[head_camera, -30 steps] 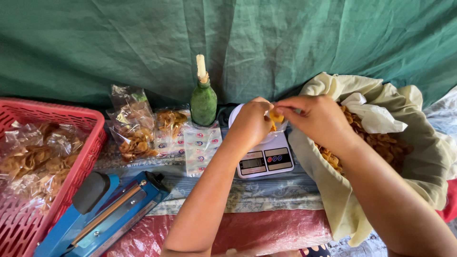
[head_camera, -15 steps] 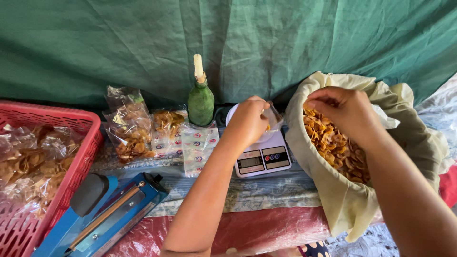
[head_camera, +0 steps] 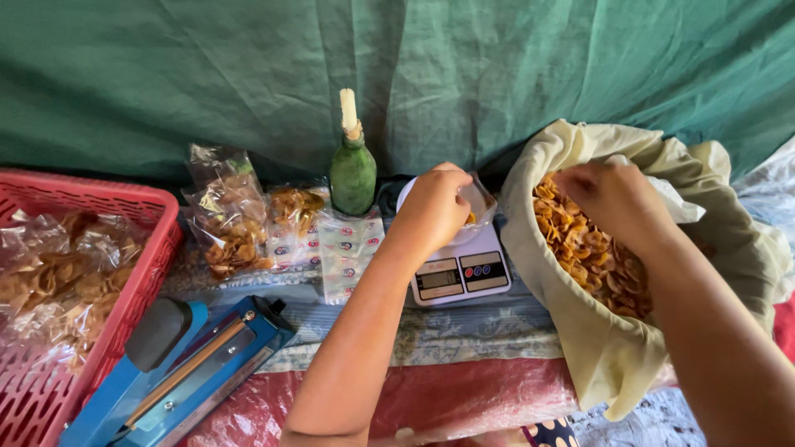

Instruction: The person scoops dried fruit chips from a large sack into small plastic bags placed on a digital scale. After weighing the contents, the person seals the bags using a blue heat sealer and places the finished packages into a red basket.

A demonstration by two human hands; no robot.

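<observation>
A small clear plastic bag [head_camera: 476, 203] was held open on the white digital scale [head_camera: 460, 269] by the left hand [head_camera: 435, 207] for weighing, while the right hand [head_camera: 613, 194], fingers closed, was dipped among golden chips [head_camera: 584, 252] in the cream cloth sack [head_camera: 613, 356].

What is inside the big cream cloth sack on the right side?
The cream cloth sack holds golden fried chips. The right hand reaches in and covers some; the sack's bottom is hidden.
</observation>
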